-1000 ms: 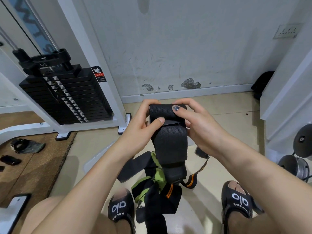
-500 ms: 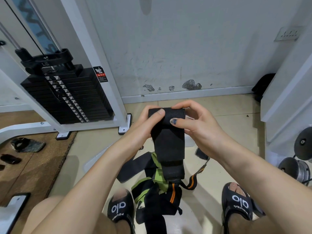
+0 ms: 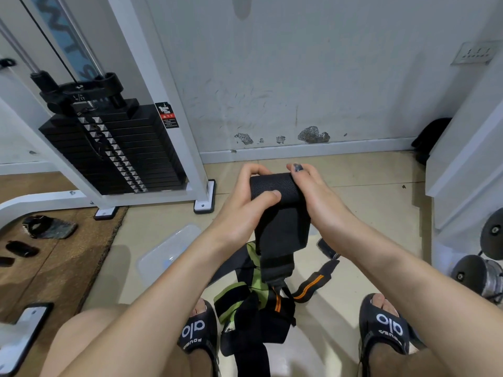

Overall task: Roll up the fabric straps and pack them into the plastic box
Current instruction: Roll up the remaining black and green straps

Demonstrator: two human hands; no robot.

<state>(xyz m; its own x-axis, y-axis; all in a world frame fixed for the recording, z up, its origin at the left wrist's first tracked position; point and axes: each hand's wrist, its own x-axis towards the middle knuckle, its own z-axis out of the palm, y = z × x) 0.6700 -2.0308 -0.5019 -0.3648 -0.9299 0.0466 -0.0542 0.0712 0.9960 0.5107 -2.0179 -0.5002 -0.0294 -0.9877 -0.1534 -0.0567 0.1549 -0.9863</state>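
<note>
tiled floor (image 3: 353, 186) below a scuffed wall: weight stack (image 3: 114, 151) far left, clear plastic box (image 3: 166, 251) left of my knees. my left hand (image 3: 245, 210) and right hand (image 3: 324, 205) curl their fingers around the rolled black strap (image 3: 275, 187), its tail hanging over the strap pile (image 3: 258, 303) between my sandals.

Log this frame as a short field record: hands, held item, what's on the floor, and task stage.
left hand: grips the roll, thumb on front
right hand: grips the roll's other end
held item: black strap, top partly rolled, tail hanging
floor pile: loose straps, black, green, orange-striped
plastic box: clear, on floor left of pile, partly behind left forearm
stage: rolling, nothing visibly packed
</note>
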